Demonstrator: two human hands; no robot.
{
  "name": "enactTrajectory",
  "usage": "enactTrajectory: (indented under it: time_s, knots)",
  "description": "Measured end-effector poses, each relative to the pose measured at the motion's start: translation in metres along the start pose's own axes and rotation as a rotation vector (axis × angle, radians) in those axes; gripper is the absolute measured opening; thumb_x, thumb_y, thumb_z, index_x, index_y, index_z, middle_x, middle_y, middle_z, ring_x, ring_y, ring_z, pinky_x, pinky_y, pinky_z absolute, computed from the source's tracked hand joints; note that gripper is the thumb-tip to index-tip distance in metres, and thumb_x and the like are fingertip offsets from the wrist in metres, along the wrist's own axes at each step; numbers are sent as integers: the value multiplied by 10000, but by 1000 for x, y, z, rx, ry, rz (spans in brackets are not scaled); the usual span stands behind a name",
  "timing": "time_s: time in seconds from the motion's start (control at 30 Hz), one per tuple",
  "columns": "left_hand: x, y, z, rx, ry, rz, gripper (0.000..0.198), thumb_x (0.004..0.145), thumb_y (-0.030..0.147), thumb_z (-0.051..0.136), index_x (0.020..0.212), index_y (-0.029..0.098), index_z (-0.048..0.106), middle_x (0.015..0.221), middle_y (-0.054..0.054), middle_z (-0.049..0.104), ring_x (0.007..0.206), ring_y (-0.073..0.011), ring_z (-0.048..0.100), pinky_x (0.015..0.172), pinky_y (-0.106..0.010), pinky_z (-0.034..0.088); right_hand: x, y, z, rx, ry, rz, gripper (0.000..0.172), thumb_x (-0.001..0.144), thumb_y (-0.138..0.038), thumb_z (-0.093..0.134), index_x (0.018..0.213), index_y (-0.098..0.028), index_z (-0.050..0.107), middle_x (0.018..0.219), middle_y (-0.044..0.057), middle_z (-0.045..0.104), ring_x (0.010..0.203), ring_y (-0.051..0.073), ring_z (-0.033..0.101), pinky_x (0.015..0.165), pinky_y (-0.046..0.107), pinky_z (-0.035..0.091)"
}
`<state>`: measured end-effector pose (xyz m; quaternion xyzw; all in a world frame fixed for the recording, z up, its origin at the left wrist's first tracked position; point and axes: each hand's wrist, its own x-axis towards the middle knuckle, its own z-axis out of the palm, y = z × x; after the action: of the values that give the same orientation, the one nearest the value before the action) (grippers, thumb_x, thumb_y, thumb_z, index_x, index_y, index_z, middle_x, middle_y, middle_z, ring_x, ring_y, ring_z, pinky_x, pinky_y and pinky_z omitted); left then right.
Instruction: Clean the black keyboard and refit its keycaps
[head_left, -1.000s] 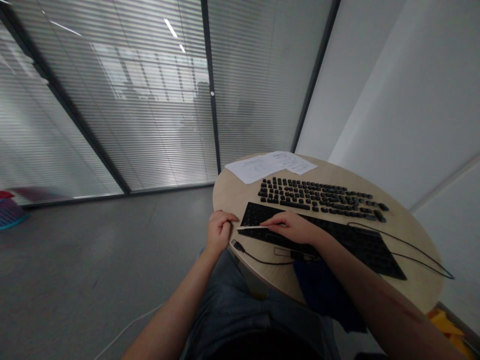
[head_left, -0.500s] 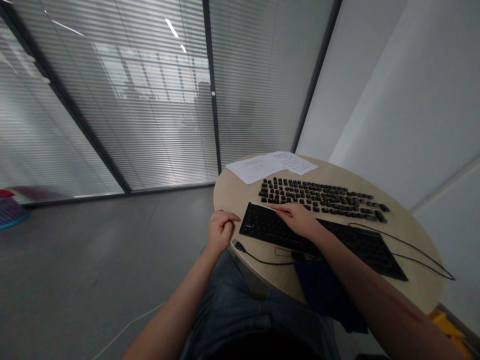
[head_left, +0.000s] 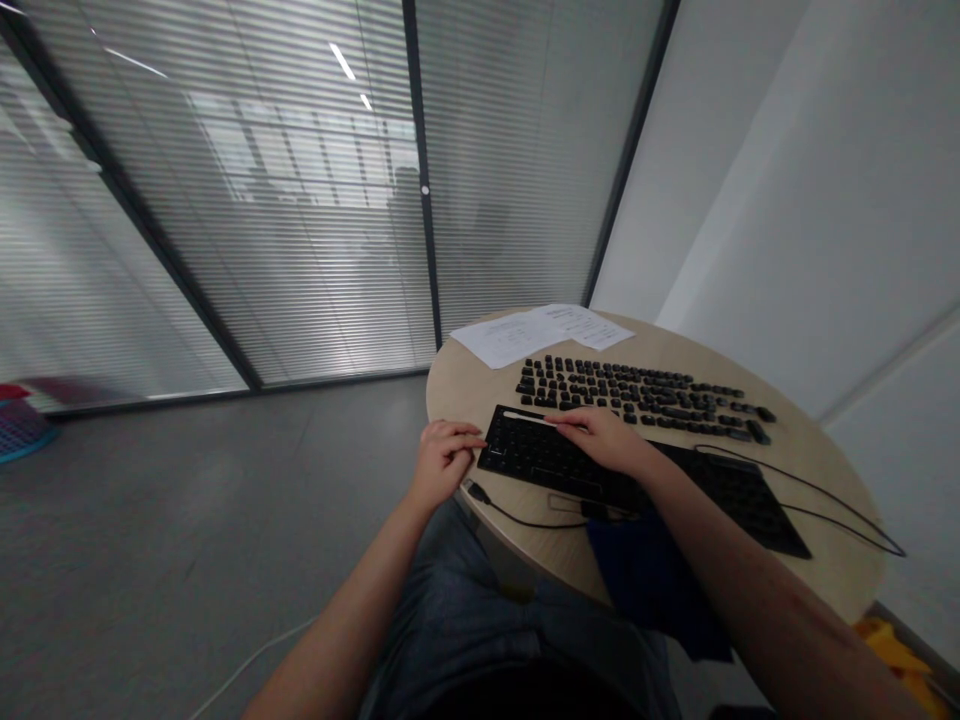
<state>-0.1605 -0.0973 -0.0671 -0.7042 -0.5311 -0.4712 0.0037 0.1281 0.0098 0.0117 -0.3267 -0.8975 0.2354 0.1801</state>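
Observation:
A black keyboard base with its keycaps off lies along the near side of the round table. My right hand is over its left half, thumb and fingers pinched on a thin stick with a long white end. That white end lies along the base's upper left edge. My left hand rests at the base's left end, fingers stretched out and fingertips touching its edge. Behind the base, loose black keycaps are laid out in rows. Below it lies a cable with a USB plug.
White printed papers lie at the table's far edge. A dark blue cloth hangs over the near edge. The keyboard cable loops to the right. Glass panels with blinds and a white wall stand behind; a basket is far left.
My left fingers have moved slightly right and now touch the base's left end. My right hand has shifted a little right, and more of the stick's white end shows.

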Motion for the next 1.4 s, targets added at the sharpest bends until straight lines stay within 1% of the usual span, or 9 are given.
enactTrajectory:
  time_s: [0.1, 0.27, 0.43, 0.6, 0.73, 0.9, 1.23, 1.3, 1.4]
  knots:
    - [0, 1, 0, 17, -7, -9, 351, 827, 122, 510, 879, 304, 805, 1011, -6, 786, 960, -209, 665, 938, -432, 435, 0, 0, 1, -36, 7, 0, 323, 975, -286, 544, 1198, -252, 775, 1240, 56, 754, 1155, 272, 699, 1026, 419, 524]
    - [0, 0, 1, 37, -17, -36, 360, 834, 125, 502, 882, 309, 808, 1006, -5, 785, 970, -211, 658, 954, -440, 434, -3, 0, -2, 78, -156, -54, 318, 971, -362, 561, 1176, -261, 782, 1163, 35, 784, 1064, 256, 732, 964, 385, 553]
    - [0, -1, 1, 40, -22, -39, 367, 841, 122, 498, 889, 308, 811, 1006, -5, 784, 970, -209, 655, 968, -443, 433, -2, 1, -1, 13, -36, -27, 333, 970, -315, 541, 1204, -251, 769, 1226, 57, 760, 1122, 266, 708, 988, 403, 532]
    - [0, -2, 1, 44, -26, -43, 358, 848, 130, 505, 892, 309, 811, 1004, -7, 783, 963, -210, 655, 973, -446, 432, -5, -3, -6, 92, -177, -65, 332, 958, -372, 563, 1163, -242, 790, 1147, 54, 788, 1026, 254, 736, 941, 376, 548]
    - [-1, -2, 2, 46, -17, -39, 354, 844, 130, 504, 878, 307, 808, 1002, -5, 784, 958, -209, 656, 972, -448, 432, -8, -8, -10, 90, -177, -59, 344, 956, -366, 561, 1179, -229, 784, 1161, 64, 783, 1051, 256, 728, 953, 375, 541]
    - [-1, -3, 2, 44, -10, -29, 359, 840, 123, 501, 880, 308, 807, 995, -4, 784, 959, -209, 662, 962, -450, 434, -9, -10, -11, 170, -333, -97, 327, 945, -360, 581, 1178, -252, 783, 1168, 29, 783, 1066, 234, 726, 963, 349, 545]
    - [-2, -6, 4, 36, 4, -15, 354, 848, 127, 500, 879, 304, 805, 988, -7, 782, 950, -209, 662, 950, -445, 443, -1, 10, -4, -150, 75, -11, 356, 999, -297, 504, 1260, -254, 743, 1264, 72, 742, 1167, 274, 691, 1018, 422, 526]
    - [-2, -5, 4, 34, 5, -16, 353, 844, 126, 502, 876, 305, 805, 986, -6, 782, 949, -209, 662, 950, -445, 441, 2, 9, 0, -189, 97, -7, 354, 1001, -289, 505, 1265, -266, 740, 1258, 66, 745, 1156, 267, 696, 1008, 416, 533]
    - [-1, -4, 3, 33, 6, -15, 357, 840, 124, 499, 876, 305, 805, 981, -5, 782, 948, -208, 661, 947, -442, 437, 4, 6, 2, -245, 50, -40, 340, 1004, -292, 510, 1240, -281, 754, 1223, 57, 761, 1128, 260, 707, 989, 402, 541]
